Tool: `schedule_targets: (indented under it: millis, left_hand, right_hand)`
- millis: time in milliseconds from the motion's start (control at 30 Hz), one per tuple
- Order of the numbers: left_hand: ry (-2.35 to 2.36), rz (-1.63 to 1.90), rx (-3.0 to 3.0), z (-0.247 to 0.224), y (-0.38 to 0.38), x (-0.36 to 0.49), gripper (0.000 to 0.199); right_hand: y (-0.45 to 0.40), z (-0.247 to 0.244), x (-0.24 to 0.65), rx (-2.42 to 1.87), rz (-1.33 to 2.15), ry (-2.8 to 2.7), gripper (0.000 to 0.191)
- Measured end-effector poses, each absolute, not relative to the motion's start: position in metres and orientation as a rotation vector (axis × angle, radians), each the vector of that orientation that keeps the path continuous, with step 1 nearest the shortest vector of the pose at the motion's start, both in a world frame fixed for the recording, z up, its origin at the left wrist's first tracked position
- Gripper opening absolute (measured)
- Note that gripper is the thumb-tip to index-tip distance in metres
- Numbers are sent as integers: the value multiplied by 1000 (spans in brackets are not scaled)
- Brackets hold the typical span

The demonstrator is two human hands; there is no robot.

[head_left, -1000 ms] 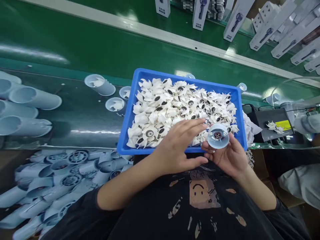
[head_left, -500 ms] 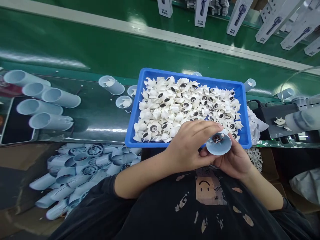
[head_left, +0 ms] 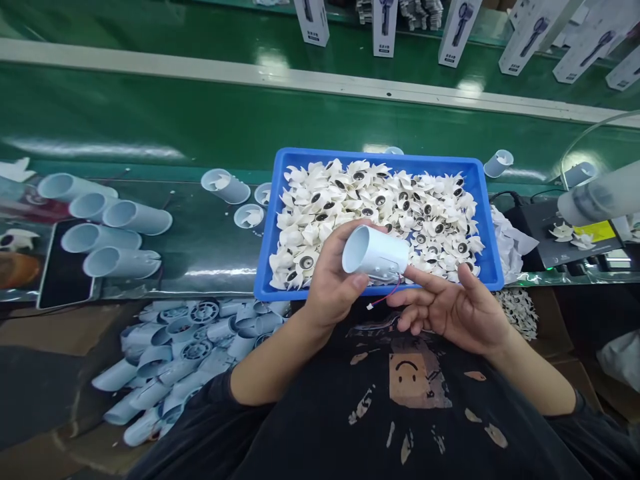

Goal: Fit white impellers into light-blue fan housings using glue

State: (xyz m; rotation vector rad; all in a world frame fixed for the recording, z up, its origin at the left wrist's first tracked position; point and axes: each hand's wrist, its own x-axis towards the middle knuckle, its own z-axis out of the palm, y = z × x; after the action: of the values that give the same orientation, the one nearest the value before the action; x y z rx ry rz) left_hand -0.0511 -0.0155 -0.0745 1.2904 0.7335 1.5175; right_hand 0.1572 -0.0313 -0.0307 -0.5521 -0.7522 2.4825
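My left hand (head_left: 333, 277) is wrapped round a light blue tube (head_left: 377, 255), which lies on its side with its wide mouth facing left. A thin wire with a small white connector (head_left: 371, 306) hangs from the tube. Just right of it, my right hand (head_left: 447, 307) is palm up with its fingers apart, and the index fingertip is at the tube's right end. Behind both hands a blue tray (head_left: 264, 267) holds a heap of white fan impellers (head_left: 307, 262).
Several blue tubes (head_left: 123, 262) lie at the left beside a dark flat device (head_left: 67, 267). A cardboard box of tubes (head_left: 173, 367) is below left. Right of the tray are crumpled white plastic (head_left: 510, 247) and a black box (head_left: 537, 233). Boxes (head_left: 385, 27) stand at the back.
The tube has moved left and up and turned from mouth-toward-me to sideways, showing its wire. My right hand has let go and opened; my left hand still holds it.
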Motion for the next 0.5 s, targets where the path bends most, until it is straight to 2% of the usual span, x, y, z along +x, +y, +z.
schedule_targets:
  millis: [500]
  left_hand:
    - [813,1596,1408,-66,-21,-58,58]
  right_hand:
    - [-33,-30,161,-384,2515,-774,80]
